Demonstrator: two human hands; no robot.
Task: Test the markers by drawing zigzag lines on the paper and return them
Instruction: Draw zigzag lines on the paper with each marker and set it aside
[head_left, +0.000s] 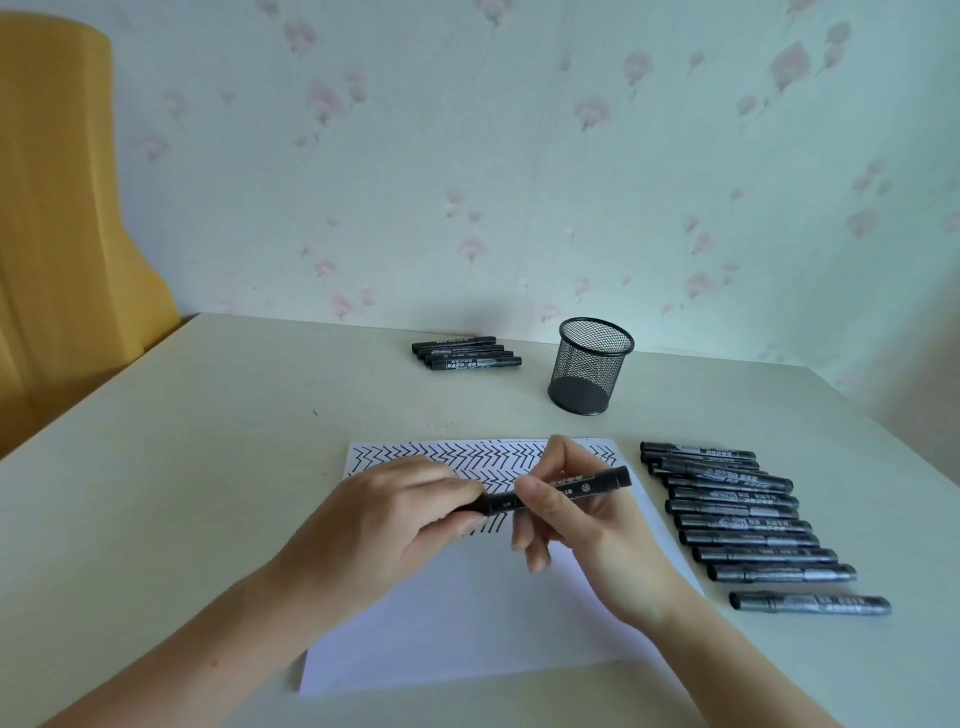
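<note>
Above the half-filled paper (467, 613), both hands hold one black marker (558, 491) level: the left hand (395, 519) pinches its cap end, the right hand (576, 514) curls around the barrel. A sharp tug could jerk the tip across the zigzags or the fingers.

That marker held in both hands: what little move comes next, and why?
Probably pulling the cap off. The left hand grips one end of the marker, the right hand its barrel, above the paper. Whether it is being uncapped or recapped cannot be told.
</note>
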